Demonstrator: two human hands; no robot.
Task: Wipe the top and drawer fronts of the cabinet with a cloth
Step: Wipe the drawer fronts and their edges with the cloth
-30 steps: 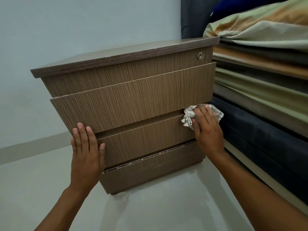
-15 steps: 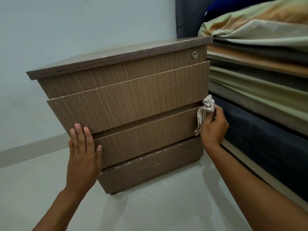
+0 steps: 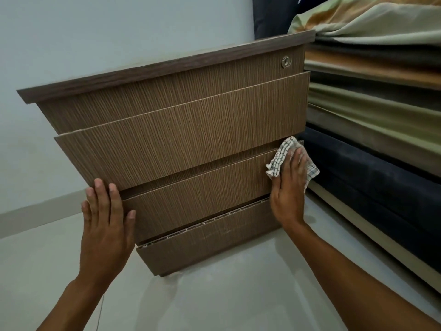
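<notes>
Fingers (image 3: 294,163) of the right hand (image 3: 287,189) lie flat and close together, pressing the checked cloth (image 3: 280,158) against the right end of the third drawer front (image 3: 198,197); the fingers (image 3: 101,199) of the left hand (image 3: 106,232) are spread slightly, palm flat on the same front's left end, gripping nothing. The pale floor (image 3: 226,295) lies open in front of the cabinet (image 3: 181,144) and to its left, up to the light wall (image 3: 95,32) behind. On the right, a tall stack of folded mattresses and bedding (image 3: 377,115) stands just beside the cabinet's right edge, so the cloth's outer corner hangs past the drawer's end in the narrow gap there. The cabinet's dark top slab (image 3: 167,65) overhangs the fronts on both sides. The second drawer front (image 3: 181,139) juts forward, its lower edge shadowing the one being wiped. The bottom drawer front (image 3: 210,240) shows a rough, chipped upper edge. A small round lock (image 3: 285,62) sits near the top drawer's right end.
</notes>
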